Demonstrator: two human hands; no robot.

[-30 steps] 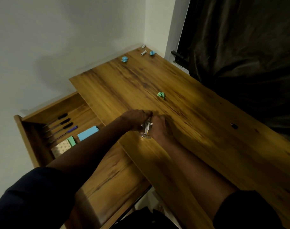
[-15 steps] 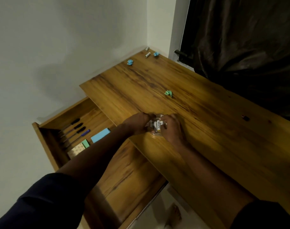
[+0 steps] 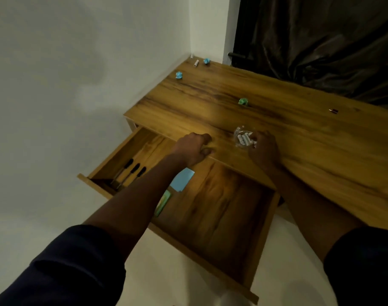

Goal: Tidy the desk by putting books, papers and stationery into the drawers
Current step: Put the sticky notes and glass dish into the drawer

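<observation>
R hand [image 3: 263, 149] grips clear dish [image 3: 237, 130] w/ batteries [image 3: 244, 139] on desk [image 3: 310, 146]; L hand [image 3: 193, 149] curled, empty, at desk edge above open drawer [image 3: 221, 208].

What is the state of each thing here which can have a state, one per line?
Drawer: pulled open.
Clear jar: holds batteries, open on top.
Left hand: fingers curled, empty, at the desk edge.
Right hand: grips the jar.
Green paper: crumpled, on the desk.
</observation>
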